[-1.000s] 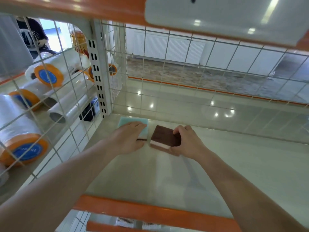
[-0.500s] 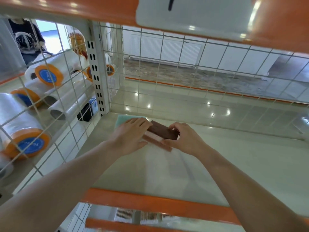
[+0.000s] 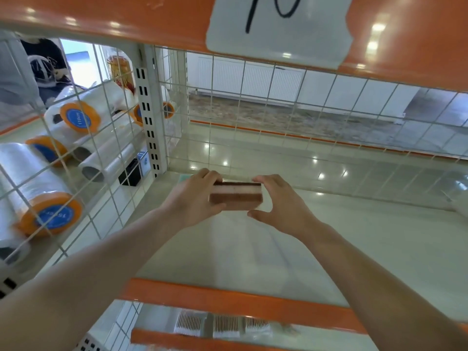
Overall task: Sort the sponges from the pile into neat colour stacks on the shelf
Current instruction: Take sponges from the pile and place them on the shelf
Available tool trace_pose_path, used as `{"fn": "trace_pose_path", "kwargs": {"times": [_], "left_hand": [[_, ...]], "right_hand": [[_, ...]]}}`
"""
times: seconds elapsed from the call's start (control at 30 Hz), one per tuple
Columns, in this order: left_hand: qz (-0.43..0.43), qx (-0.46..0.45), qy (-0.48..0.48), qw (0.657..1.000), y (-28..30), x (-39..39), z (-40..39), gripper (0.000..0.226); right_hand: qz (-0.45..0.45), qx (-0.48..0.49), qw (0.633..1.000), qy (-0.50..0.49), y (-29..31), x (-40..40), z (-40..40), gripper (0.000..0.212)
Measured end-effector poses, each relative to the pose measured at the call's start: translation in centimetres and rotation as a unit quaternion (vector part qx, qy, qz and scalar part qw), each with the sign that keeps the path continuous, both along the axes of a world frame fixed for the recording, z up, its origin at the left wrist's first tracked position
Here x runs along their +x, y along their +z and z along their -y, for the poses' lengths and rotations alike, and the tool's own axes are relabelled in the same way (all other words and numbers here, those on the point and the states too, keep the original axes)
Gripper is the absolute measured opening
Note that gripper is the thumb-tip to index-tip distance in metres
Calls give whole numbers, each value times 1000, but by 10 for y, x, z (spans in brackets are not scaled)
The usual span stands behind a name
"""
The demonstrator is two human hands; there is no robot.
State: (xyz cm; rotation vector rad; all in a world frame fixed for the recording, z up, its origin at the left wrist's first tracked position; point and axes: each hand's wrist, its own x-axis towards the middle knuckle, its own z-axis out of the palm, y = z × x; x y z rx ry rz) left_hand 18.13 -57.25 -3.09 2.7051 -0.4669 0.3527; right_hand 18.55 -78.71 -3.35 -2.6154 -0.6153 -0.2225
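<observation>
While both hands' fingers [image 3: 263, 179] clasp its ends, the brown sponge stack [image 3: 236, 195] sits between them.

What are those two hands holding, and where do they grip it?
A pair of brown sponges, pressed together pale faces inward. The left hand grips its left end, the right hand its right end.

two brown sponges [image 3: 236, 195], one teal sponge [image 3: 184, 177]

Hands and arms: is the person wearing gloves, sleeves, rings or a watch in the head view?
Nothing shows. The left hand and right hand are bare, with no gloves, rings or watch, and both forearms are uncovered down to the frame's edge.
</observation>
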Motion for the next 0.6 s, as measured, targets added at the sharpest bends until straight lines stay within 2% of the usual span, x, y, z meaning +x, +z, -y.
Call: {"fn": "trace_pose_path", "kwargs": {"times": [0.13,0.3,0.43,0.5,0.6], "left_hand": [[-47,-44,29,998,5,2,-1,50],[-90,-101,51,989,7,0,1,36],[-128,-135,53,981,7,0,3,26],[-131,-133,51,981,5,1,3,33],[-141,-120,57,981,1,1,0,57]], "right_hand": [[62,-60,996,22,2,-6,-5,77],[110,-132,984,44,-6,-12,-12,87],[136,-107,984,35,-10,-16,-13,76],[146,-92,985,29,-12,-15,-11,68],[128,-104,986,16,-15,-9,-7,68]]}}
